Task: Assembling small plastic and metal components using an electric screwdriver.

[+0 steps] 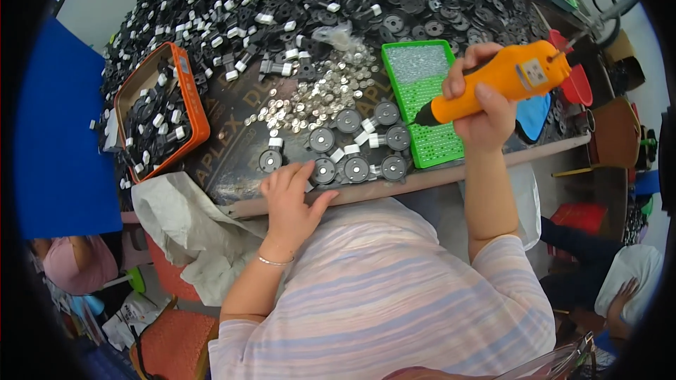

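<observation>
My right hand is wrapped round an orange electric screwdriver. Its dark tip points down and left over a green tray, which holds many small screws in its far part and rows of holes nearer me. My left hand rests at the table's near edge, fingers spread, thumb apart. Beside its fingertips lie a black wheel part with a white block and another black wheel. Several more such wheels, one being this wheel, sit grouped between my left hand and the tray.
Small silvery round pieces are strewn beyond the wheels. Black parts with white blocks heap up at the back, black discs at the back right. An orange-rimmed bin of parts stands left. Other people sit at both sides.
</observation>
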`<state>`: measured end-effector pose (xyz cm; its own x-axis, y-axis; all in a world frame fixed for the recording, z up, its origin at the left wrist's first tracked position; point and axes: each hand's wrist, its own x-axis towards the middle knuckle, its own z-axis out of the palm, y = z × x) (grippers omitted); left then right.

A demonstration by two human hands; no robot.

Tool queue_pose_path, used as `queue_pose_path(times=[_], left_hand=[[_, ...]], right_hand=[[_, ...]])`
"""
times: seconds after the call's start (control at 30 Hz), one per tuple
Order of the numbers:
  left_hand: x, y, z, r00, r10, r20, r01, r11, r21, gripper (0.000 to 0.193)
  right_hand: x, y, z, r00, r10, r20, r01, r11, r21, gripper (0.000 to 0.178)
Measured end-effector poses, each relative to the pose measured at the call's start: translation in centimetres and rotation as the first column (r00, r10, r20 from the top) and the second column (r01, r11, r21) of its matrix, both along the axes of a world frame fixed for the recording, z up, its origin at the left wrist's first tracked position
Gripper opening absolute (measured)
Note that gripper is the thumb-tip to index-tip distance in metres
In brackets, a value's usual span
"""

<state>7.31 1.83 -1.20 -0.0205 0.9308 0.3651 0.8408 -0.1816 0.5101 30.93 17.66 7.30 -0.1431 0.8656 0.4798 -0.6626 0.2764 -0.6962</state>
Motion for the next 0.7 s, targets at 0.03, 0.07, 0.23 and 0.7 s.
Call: queue_pose_path(times=[0.03, 0.07, 0.23, 0.7], left_hand=[[0.5, 0.2, 0.6, 1.000, -0.007, 0.026, 0.007, 1.000, 0.005, 0.051], [0.8, 0.4, 0.9, 0.999, -0.032, 0.042, 0.030, 0.999, 0.039, 0.049], [2.2, 2.3, 1.9, 0.992, -0.107, 0.066, 0.098, 0.987, 0.130, 0.037], [1.9, 2.8, 1.2, 0.970, -0.069, 0.231, 0.038, 0.990, 0.134, 0.012]], right_hand=[[-0.6, -0.5, 0.0, 0.999, 0.038, -0.010, -0.038, 0.999, 0.015, 0.042], [-1.1, -0.9, 0.1, 0.997, 0.077, -0.019, -0.077, 0.997, 0.031, 0.041], [-4.0, -2.9, 1.1, 0.973, 0.211, -0.097, -0.210, 0.978, 0.017, 0.043], [-5.7, -3.9, 1.1, 0.942, 0.333, -0.044, -0.326, 0.937, 0.127, 0.041]])
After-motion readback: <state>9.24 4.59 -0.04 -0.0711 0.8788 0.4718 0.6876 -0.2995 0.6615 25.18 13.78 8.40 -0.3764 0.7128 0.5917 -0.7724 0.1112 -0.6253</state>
